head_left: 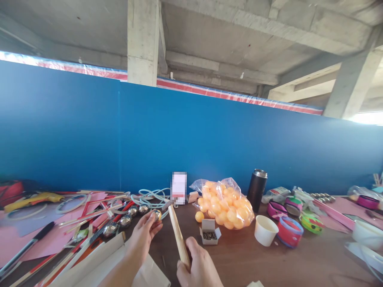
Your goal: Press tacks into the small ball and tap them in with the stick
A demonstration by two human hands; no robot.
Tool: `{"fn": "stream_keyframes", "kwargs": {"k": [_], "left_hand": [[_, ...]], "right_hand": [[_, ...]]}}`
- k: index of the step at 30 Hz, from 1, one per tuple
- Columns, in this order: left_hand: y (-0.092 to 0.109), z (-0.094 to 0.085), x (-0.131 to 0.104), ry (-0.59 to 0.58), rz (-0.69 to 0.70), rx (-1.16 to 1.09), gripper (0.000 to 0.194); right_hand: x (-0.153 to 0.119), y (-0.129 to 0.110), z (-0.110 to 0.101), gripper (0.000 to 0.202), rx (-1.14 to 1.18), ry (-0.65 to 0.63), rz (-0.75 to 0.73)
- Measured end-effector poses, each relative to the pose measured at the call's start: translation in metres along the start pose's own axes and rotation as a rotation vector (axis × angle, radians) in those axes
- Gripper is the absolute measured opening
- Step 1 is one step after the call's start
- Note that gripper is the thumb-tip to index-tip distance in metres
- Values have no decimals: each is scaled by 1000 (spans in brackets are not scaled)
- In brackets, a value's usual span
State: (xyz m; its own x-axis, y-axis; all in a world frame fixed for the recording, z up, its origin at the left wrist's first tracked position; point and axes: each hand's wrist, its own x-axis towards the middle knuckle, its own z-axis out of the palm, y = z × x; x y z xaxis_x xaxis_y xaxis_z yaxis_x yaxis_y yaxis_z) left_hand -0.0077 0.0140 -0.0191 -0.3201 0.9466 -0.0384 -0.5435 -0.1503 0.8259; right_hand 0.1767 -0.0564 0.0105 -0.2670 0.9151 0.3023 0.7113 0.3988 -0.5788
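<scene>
My left hand (143,235) pinches a shiny metal ball (156,215) between thumb and fingers, above the table. In my right hand (199,265) is a pale wooden stick (178,236), fingers wrapped round its lower end, its upper end pointing away from me and close to the ball. A small grey piece shows beside that upper end; whether it joins the stick I cannot tell. More shiny metal balls (125,221) lie in a row left of my left hand. Under my left forearm is a white open box or folded card (98,261).
Beyond my hands are a small box of tiny metal pieces (210,236), a bag of orange balls (226,205), a black flask (257,189) and a paper cup (265,231). Coiled pale tubing (151,198) and red-and-white sticks lie left. A blue partition (209,139) stands behind.
</scene>
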Motion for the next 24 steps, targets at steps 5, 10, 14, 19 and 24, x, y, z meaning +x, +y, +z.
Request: {"fn": "stream_keyframes", "kwargs": {"k": [5,10,14,19,24], "left_hand": [[-1,0,-1,-22,6,2,28],[-2,0,1,-8,-1,7,31],[0,0,1,-21,-5,-22,33],[3,1,-1,-70,-33,-34,39],[3,1,-2,-83,-39,-43,39]], "right_hand": [[-1,0,0,22,-50,23,-24],[-1,1,3,23,-78,52,-37],[-1,1,2,23,-93,52,-41],[-1,-3,-3,22,-40,78,-15],[-2,-4,-3,23,-41,91,-33]]}}
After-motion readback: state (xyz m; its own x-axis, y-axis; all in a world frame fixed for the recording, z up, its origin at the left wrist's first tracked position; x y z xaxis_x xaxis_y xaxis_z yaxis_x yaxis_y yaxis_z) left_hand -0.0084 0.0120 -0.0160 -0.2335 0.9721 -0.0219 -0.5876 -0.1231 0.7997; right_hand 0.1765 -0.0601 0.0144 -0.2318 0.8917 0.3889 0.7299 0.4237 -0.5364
